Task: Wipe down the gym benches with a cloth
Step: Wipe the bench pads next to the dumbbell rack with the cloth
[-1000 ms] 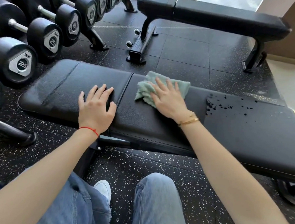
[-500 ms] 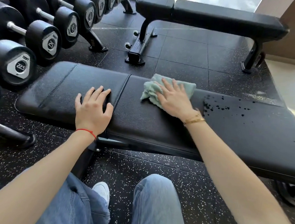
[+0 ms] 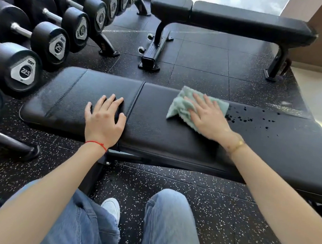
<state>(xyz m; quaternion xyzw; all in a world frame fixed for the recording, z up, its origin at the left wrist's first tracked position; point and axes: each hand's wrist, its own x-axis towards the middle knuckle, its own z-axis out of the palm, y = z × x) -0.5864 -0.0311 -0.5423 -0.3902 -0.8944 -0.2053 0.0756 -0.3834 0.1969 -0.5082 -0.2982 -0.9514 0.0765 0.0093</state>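
A black padded gym bench point(image 3: 155, 133) runs left to right in front of me. A pale green cloth point(image 3: 180, 106) lies crumpled on its long pad, and my right hand point(image 3: 207, 115) presses flat on it with fingers spread. Dark wet droplets point(image 3: 243, 118) speckle the pad just right of the cloth. My left hand point(image 3: 103, 121) rests palm down on the seat pad beside the seam, holding nothing. A second black bench point(image 3: 231, 21) stands farther back.
A rack of black dumbbells point(image 3: 51, 42) lines the left side, close to the near bench's end. The floor is black speckled rubber tiles point(image 3: 200, 57). My knees in blue jeans point(image 3: 167, 228) and a white shoe point(image 3: 111, 207) are below the bench edge.
My right hand has slid the cloth to the right along the pad, toward the wet droplets. My left hand stays planted on the seat pad.
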